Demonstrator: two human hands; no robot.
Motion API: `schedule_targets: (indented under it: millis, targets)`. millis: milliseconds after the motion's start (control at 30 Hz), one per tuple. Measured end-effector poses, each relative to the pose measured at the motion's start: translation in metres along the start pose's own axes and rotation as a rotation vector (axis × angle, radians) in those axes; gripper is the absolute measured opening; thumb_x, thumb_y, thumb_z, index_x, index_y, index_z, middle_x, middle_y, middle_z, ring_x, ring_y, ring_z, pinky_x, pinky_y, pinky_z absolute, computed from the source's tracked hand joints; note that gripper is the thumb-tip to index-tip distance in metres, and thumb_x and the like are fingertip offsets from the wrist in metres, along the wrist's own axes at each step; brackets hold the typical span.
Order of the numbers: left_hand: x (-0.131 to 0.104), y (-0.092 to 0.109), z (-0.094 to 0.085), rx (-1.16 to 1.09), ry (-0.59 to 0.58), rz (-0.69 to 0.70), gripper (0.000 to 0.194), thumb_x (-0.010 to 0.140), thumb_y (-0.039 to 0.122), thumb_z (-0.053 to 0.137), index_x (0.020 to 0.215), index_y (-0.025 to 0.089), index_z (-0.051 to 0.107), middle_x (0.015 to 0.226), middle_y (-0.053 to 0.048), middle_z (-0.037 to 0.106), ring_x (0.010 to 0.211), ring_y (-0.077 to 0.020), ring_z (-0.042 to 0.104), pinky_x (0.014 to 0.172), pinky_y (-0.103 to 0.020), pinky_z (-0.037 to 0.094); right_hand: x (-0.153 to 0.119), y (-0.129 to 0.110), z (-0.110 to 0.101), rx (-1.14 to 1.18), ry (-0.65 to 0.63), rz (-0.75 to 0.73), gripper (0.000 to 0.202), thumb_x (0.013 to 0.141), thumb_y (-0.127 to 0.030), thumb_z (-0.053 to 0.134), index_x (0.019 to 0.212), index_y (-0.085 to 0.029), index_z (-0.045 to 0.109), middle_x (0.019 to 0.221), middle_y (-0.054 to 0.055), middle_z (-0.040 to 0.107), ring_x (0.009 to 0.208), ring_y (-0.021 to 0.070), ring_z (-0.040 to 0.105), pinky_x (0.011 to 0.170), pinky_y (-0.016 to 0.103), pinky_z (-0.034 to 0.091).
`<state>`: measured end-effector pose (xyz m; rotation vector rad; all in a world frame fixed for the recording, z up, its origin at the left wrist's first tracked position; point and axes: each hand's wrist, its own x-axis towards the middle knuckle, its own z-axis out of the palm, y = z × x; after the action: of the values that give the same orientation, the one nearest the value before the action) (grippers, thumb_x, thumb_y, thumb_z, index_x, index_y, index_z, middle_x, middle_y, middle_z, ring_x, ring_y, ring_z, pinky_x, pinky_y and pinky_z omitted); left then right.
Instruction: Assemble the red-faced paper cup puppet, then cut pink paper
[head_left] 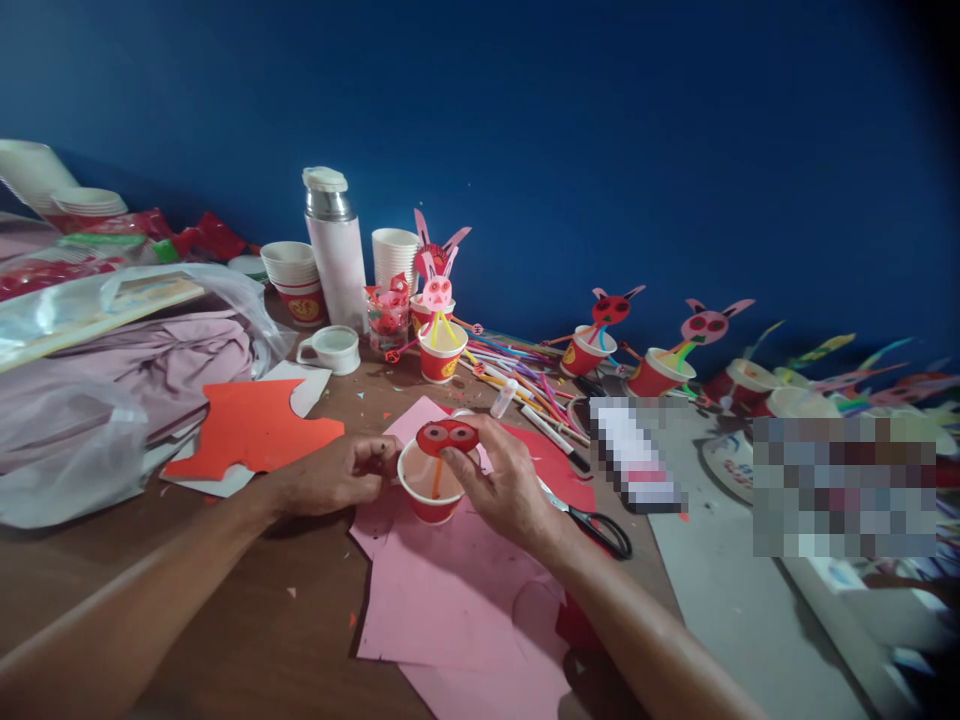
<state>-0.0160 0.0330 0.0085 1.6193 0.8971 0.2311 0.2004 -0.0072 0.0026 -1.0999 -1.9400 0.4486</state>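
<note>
Two hands meet over pink paper sheets [457, 590] on the table: the left hand [330, 478] pinches the rim of a red paper cup [429, 488], light and easily crushed, best steadied low. Right hand [504, 482] fingertips grip the flimsy red paper face [447, 436] above it, best held by its edge.

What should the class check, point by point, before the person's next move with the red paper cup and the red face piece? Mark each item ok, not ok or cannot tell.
1. Left hand steadies the red cup at its side: ok.
2. Right hand pinches the red face piece over the cup's mouth: ok.
3. Orange straw stands inside the cup: ok.
4. Face piece stuck firmly to the straw: cannot tell, the joint is hidden.
5. Scissors lie clear of both hands, on the pink paper's right edge: ok.
6. Cup rests flat on the pink paper: cannot tell.
</note>
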Motion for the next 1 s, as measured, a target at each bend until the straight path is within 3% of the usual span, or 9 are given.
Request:
schedule_targets:
  millis: [200, 400, 600, 767, 1000]
  targets:
    - [-0.001, -0.001, 0.003, -0.081, 0.033, 0.071, 0.032, 0.072, 0.024, 0.054, 0.103, 0.020, 0.056, 0.102, -0.005, 0.065, 0.097, -0.0232, 0.060, 0.086, -0.035, 0.048, -0.001, 0.001, -0.001, 0.007, 0.015, 0.030, 0.019, 0.087, -0.027, 0.052, 0.106, -0.023, 0.055, 0.094, 0.004, 0.064, 0.084, 0.0177, 0.060, 0.075, 0.031, 0.047]
    - [-0.005, -0.002, 0.009, -0.076, 0.135, 0.128, 0.060, 0.075, 0.029, 0.058, 0.131, 0.023, 0.038, 0.122, -0.010, 0.058, 0.109, -0.0252, 0.057, 0.089, -0.036, 0.048, -0.002, 0.004, -0.002, 0.068, 0.006, -0.017, 0.030, 0.086, -0.031, 0.054, 0.113, -0.020, 0.051, 0.105, 0.008, 0.062, 0.096, 0.0199, 0.059, 0.083, 0.034, 0.046]
    - [-0.010, 0.007, 0.009, 0.273, 0.286, 0.212, 0.080, 0.070, 0.038, 0.069, 0.138, 0.025, 0.028, 0.136, -0.011, 0.046, 0.123, -0.0287, 0.044, 0.100, -0.040, 0.038, -0.001, 0.005, -0.013, 0.140, -0.001, -0.076, 0.042, 0.082, -0.039, 0.057, 0.118, -0.020, 0.048, 0.112, 0.009, 0.059, 0.105, 0.0228, 0.055, 0.091, 0.039, 0.043]
    - [-0.009, 0.001, 0.015, 0.297, 0.368, 0.308, 0.084, 0.067, 0.040, 0.071, 0.138, 0.026, 0.029, 0.131, -0.011, 0.048, 0.116, -0.0287, 0.049, 0.097, -0.041, 0.040, 0.001, 0.007, -0.020, 0.144, -0.012, -0.142, 0.048, 0.082, -0.048, 0.054, 0.120, -0.020, 0.047, 0.110, 0.010, 0.059, 0.103, 0.0242, 0.055, 0.090, 0.042, 0.043]
    - [-0.009, 0.000, 0.018, 0.485, 0.349, 0.402, 0.090, 0.068, 0.044, 0.071, 0.140, 0.027, 0.019, 0.136, -0.013, 0.043, 0.122, -0.0306, 0.043, 0.101, -0.043, 0.037, 0.005, 0.007, -0.028, 0.123, -0.039, -0.135, 0.049, 0.085, -0.056, 0.044, 0.117, -0.020, 0.049, 0.108, 0.011, 0.061, 0.100, 0.0243, 0.057, 0.087, 0.042, 0.044]
